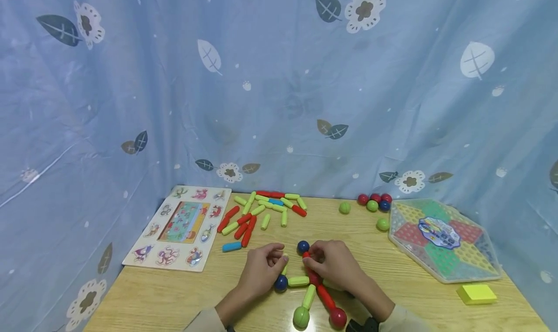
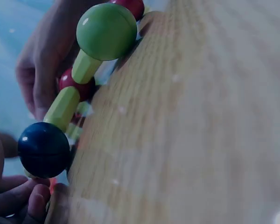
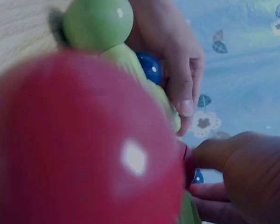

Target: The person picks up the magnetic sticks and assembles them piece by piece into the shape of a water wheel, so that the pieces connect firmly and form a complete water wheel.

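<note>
- Head view: a figure of sticks and balls (image 1: 311, 286) is seen on the wooden desk (image 1: 174, 298), near the front edge, between the two hands.
- The left hand (image 1: 261, 269) is placed on the left side of the figure, its fingers curled together just above a dark blue ball (image 1: 281, 283); what exactly is pinched cannot be told.
- The right hand (image 1: 333, 264) is laid over the upper part of a red stick (image 1: 320, 288), with the fingers curled around it, just below a second blue ball (image 1: 302, 247).
- A green ball (image 1: 301, 317) and a red ball (image 1: 338, 317) are found at the lower ends of the figure.
- Behind the hands, a pile of loose sticks (image 1: 261, 211) is spread, a picture puzzle board (image 1: 180, 228) is lying at the left, some loose balls (image 1: 375, 202) and a hexagonal game box (image 1: 442, 237) at the right, and a yellow block (image 1: 476, 293) near the right corner.
- Left wrist view: the dark blue ball (image 2: 43, 149) is shown very close, joined to a green stick (image 2: 63, 107) which leads to the green ball (image 2: 106, 31). Curled fingers (image 2: 23, 200) are seen just below the blue ball.
- Right wrist view: the red ball (image 3: 79, 140) fills most of the frame, blurred. The green ball (image 3: 98, 23) is behind it, and the fingers (image 3: 233, 172) of the right hand are pressed together at the red stick.
</note>
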Tool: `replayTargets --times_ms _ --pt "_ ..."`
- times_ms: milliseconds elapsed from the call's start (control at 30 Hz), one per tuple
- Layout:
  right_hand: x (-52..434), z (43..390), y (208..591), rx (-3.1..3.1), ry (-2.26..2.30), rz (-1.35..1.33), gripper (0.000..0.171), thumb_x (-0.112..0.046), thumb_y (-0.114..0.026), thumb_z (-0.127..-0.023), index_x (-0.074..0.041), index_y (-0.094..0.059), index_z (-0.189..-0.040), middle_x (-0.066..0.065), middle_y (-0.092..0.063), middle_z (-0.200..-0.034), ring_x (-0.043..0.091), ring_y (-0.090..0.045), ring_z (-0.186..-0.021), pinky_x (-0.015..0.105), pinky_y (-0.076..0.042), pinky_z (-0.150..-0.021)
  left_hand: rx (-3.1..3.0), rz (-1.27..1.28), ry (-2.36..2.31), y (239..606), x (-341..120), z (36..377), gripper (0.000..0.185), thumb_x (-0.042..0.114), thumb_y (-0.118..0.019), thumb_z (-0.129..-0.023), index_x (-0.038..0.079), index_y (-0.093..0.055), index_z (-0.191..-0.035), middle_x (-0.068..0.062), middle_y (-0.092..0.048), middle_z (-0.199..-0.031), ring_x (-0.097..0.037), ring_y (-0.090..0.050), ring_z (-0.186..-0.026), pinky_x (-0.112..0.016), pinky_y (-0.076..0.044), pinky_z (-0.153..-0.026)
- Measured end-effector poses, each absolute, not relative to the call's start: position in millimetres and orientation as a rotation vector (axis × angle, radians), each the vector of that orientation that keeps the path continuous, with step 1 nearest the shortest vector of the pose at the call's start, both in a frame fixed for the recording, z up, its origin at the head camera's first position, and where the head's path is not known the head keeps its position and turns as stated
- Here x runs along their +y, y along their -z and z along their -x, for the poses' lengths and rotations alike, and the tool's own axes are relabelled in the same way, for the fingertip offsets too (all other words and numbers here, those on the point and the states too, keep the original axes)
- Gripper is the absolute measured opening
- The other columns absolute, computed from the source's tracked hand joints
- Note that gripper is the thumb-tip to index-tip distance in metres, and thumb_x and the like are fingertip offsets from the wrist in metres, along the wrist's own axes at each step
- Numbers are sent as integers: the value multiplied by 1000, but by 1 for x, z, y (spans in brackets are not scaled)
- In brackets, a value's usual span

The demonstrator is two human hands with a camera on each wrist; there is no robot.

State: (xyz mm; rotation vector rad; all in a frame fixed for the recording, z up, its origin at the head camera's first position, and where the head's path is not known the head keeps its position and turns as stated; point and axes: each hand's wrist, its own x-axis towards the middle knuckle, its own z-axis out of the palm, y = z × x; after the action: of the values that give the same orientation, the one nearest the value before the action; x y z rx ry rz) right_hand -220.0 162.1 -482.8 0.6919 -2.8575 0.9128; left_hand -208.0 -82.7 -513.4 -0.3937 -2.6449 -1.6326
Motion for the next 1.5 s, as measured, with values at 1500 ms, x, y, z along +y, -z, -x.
replayTargets --times_ms 1500 --pt "180 186 442 -3113 -681 -882 37 -34 -95 -85 -15 -81 -113 -14 -60 -74 2 -50 -66 26 -44 -58 -2594 540 1394 526 -74 180 52 5 -69 -91 12 -68 -142 1 -62 -140 -12 -51 -97 -23 -46 -79"
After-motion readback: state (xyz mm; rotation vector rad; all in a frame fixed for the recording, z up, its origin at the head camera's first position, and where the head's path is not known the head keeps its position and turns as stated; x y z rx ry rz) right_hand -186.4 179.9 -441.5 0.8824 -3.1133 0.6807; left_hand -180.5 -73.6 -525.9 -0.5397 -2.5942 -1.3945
